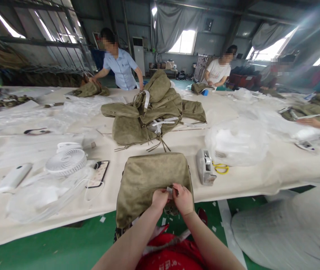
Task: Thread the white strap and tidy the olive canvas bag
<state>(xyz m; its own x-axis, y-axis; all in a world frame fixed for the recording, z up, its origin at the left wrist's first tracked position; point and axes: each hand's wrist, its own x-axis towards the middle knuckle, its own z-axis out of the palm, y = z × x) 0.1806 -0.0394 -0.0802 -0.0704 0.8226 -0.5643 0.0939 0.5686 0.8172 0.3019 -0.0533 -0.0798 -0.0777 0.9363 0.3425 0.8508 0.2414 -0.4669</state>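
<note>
An olive-green bag (148,174) lies at the table's front edge, its lower part hanging over toward me. Above its right side my left hand (160,197) pinches a small white piece (169,192), paper or tape; I cannot tell which. My right hand (183,198) is closed at the other side of that piece, fingertips bent together around something too small to name. Both hands nearly meet. Beyond the bag rests a pile of similar olive bags (160,108) with white strips and dangling cords.
A tape dispenser (205,167) and yellow-handled scissors (221,168) lie right of the bag, near plastic bags (235,142). On the left are a white fan (66,162), a phone (98,173) and a white device (13,177). Co-workers (121,67) stand across the table (250,178).
</note>
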